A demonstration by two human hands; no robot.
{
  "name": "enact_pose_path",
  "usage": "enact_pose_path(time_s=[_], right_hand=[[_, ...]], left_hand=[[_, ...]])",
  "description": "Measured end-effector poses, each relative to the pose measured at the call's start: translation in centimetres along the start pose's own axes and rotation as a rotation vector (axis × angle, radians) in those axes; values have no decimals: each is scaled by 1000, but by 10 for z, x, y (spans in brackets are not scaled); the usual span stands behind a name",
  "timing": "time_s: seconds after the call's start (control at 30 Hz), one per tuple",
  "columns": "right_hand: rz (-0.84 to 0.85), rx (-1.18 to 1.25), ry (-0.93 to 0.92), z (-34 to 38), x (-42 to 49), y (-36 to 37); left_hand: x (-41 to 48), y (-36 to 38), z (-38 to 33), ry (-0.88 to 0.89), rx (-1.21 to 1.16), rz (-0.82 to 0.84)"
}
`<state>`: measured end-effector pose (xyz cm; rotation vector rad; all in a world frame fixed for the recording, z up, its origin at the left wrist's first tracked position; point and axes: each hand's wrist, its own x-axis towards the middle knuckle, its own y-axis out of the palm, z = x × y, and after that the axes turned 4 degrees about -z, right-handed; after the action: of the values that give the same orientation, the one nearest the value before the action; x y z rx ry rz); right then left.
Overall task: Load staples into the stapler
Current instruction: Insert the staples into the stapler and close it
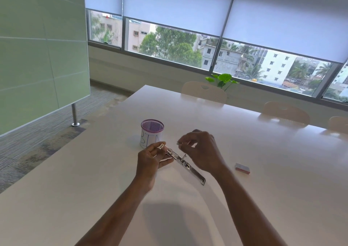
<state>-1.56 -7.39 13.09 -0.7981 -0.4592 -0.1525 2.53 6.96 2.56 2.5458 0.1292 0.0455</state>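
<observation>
A silver metal stapler [188,165] lies swung open above the white table [263,170], its long arm pointing toward the lower right. My left hand [152,160] grips the stapler's near-left end. Just above the stapler's middle, my right hand [199,149] pinches a small strip of staples [181,143] between thumb and fingertips. The strip is tiny and partly hidden by the fingers. A small red and grey staple box [242,168] rests on the table to the right of my right wrist.
A purple mesh cup [152,133] wrapped in white paper stands just behind my left hand. Cream chairs [204,92] line the table's far side under a wide window. A green partition panel [43,54] stands at the left, beyond the table edge.
</observation>
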Motion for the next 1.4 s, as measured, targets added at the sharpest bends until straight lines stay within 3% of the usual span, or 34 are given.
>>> enact_pose_path(time_s=[0.3,0.73,1.4], right_hand=[[-36,-281,69,15,-14,32],[-162,-293,68,10,-34,46],[19,-344,101,0,-33,47]], left_hand=[[-3,0,-12,26,-21,103],[-4,0,-11,36,80,157],[1,-3,8,-63,84,71]])
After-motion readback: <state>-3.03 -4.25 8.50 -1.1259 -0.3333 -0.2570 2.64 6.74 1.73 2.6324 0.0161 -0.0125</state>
